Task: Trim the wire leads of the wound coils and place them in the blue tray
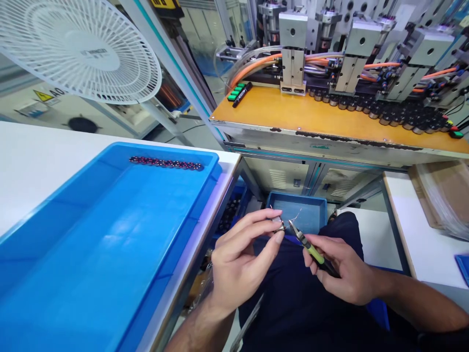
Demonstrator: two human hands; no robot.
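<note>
Between the thumb and fingers of my left hand (244, 259) is a small metal cylindrical part (279, 223), partly covered by the fingertips. Thin wire ends (297, 215) show near it. My right hand (340, 266) is wrapped around a pair of pliers (311, 249) with green and black handles. The pliers' tip points up and left, close to the small part; whether it grips a wire I cannot tell. Both hands are above my lap.
At left, a large blue tray (120, 234) on a white table holds a row of small dark-and-red parts (166, 163). A smaller blue bin (296, 210) sits below my hands. Ahead, a machine bench (256, 110) carries black cylindrical parts (395, 112) and a marker (242, 94). A fan (91, 51) stands upper left.
</note>
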